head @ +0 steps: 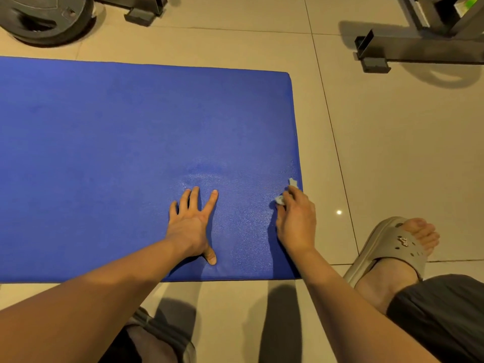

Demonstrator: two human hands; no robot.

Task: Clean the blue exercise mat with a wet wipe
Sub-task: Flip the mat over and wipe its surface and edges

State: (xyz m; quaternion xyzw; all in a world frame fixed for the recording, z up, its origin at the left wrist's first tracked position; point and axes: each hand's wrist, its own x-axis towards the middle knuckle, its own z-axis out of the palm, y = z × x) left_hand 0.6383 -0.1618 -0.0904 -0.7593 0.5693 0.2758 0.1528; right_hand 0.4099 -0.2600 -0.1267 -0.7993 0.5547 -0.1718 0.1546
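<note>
Beige floor tiles (366,153) fill the scene, glossy enough to show a small spot of reflected light to the right of the mat. On them lies the blue exercise mat (131,153), flat, running off the left edge of the view, with its right end and both right corners in sight. A patch of its surface around the hands looks shinier than the rest.

The left hand (192,226) is released – palm down on the mat near its near edge, fingers straight and spread, thumb angled out toward the near side. The right hand (296,221) rests close to the mat's right edge with its fingers curled around a crumpled pale wet wipe (281,199); bits of the wipe poke out past the fingertips on the far side and touch the mat. The two hands are apart, bare mat between them.

To the right, near the mat's near right corner, a foot in a grey slide sandal (387,244) stands on the tiles – dark shorts (440,310) cover the leg above it. At the far left sits a dark weight plate (44,19), and at the far right the base of a grey metal frame (419,48), both off the mat.
</note>
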